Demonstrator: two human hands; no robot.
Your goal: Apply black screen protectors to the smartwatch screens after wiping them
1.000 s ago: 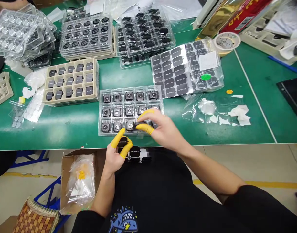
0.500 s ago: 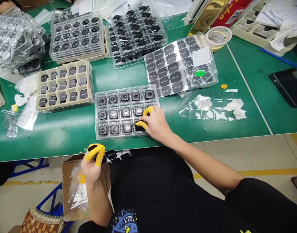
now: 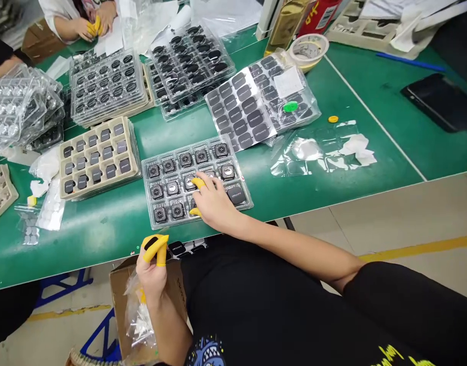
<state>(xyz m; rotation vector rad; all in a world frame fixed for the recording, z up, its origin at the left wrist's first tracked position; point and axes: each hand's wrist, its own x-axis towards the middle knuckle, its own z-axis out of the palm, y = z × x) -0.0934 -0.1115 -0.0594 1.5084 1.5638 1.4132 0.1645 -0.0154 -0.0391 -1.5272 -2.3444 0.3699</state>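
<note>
A clear plastic tray (image 3: 162, 231) of square black watch bodies (image 3: 177, 211) lies near the table edge, most with their round sensor backs up. My right hand (image 3: 216, 203), in yellow finger cots, is over its middle, thumb and forefinger apart above the lower slots; the palm and fingers hide some pieces. A larger black square piece with pale lettering (image 3: 236, 193) rests at the tray's right end. Off the table's front edge, my left hand (image 3: 154, 267) is closed in a pinch, its cotted fingertips together. A small black piece (image 3: 151, 243) shows among these fingers; its kind is unclear.
A beige tray (image 3: 99, 189) of labelled squares sits left. Stacked clear trays (image 3: 107, 94) stand behind. Sticker sheets (image 3: 237, 112), a tape roll (image 3: 308, 51) and a phone (image 3: 442, 101) lie right. A co-worker's hands (image 3: 98, 23) are at far left. A carton (image 3: 121, 295) is below.
My right hand has moved left from the tray's right end to its middle, uncovering the lettered black square. My left hand keeps its pinch. The view has shifted, bringing a co-worker's hands in.
</note>
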